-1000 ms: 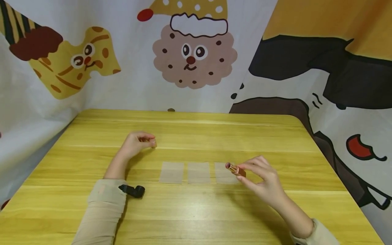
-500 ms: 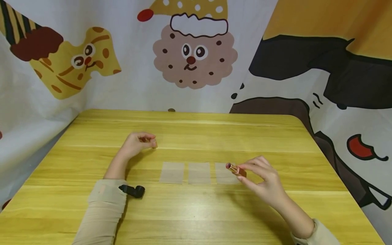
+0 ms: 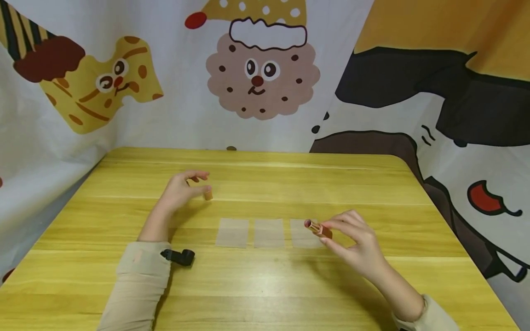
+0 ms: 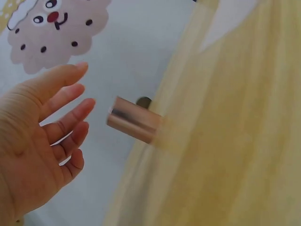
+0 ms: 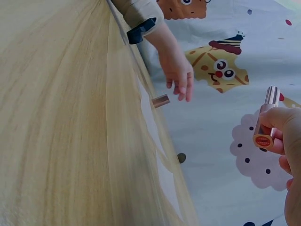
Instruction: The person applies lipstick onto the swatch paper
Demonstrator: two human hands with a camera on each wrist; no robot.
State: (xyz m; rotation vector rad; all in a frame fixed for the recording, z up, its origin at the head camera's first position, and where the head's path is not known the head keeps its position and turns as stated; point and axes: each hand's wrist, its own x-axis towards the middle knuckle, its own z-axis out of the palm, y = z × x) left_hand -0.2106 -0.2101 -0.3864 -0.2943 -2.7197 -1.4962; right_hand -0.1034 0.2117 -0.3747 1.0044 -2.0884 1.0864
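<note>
My left hand [image 3: 179, 192] is spread beside a small rose-gold lipstick cap [image 3: 208, 194], which stands upright on the wooden table. In the left wrist view a gap shows between the fingertips [image 4: 89, 104] and the cap [image 4: 133, 120]. Over on the right, my right hand [image 3: 359, 241] pinches an uncapped lipstick [image 3: 319, 229] between thumb and fingers, its barrel tilted up to the left. The right wrist view shows the metallic tube and the red label on the base of the lipstick [image 5: 267, 117].
Three thin pale squares lie in a row: a left square [image 3: 232, 233], a middle square [image 3: 268, 233] and a right square [image 3: 302, 233], the last partly behind the lipstick. A cartoon-printed curtain [image 3: 174, 128] hangs behind the table [image 3: 261, 294]. A black wrist mount [image 3: 180, 257] juts from the left sleeve.
My left hand has let go of the lipstick cap: its fingers have spread and drawn slightly away leftward, leaving the cap standing. My right hand with the lipstick has stayed in place.
</note>
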